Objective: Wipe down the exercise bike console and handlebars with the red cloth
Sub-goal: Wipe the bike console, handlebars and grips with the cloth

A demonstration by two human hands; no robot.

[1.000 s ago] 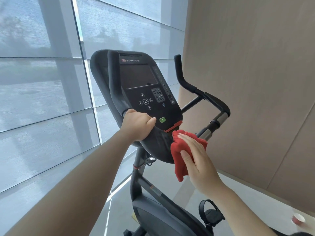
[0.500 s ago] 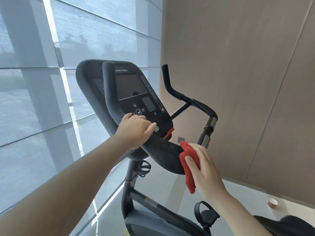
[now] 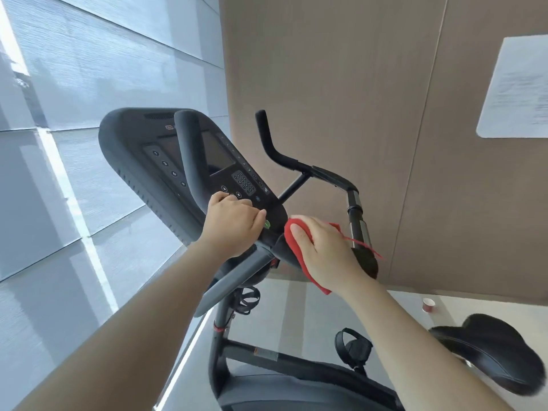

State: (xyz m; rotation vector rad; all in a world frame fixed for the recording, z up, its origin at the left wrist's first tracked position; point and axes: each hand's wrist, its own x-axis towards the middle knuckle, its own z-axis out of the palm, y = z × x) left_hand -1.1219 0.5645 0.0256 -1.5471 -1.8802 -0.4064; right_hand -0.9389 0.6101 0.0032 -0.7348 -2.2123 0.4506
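The black console (image 3: 142, 149) of the exercise bike fills the middle, its dark screen and keypad facing me. My left hand (image 3: 234, 226) is closed around the left handlebar (image 3: 189, 149) where it crosses the console's lower part. My right hand (image 3: 326, 256) presses the red cloth (image 3: 296, 247) against the console's lower right edge, fingers wrapped over it. The right handlebar (image 3: 284, 158) curves up behind, with its chrome and black grip just right of the cloth.
A brown panelled wall (image 3: 355, 84) stands behind the bike, with a white notice (image 3: 516, 87) at the upper right. Blinds cover the window (image 3: 59, 143) on the left. Below lie the saddle (image 3: 492, 351), a pedal (image 3: 353, 348) and a small red cup (image 3: 429, 305) on the floor.
The view has swung right and downward, bringing the saddle and notice into sight. My right hand has slid the cloth up along the console's lower right edge. The left hand keeps its grip.
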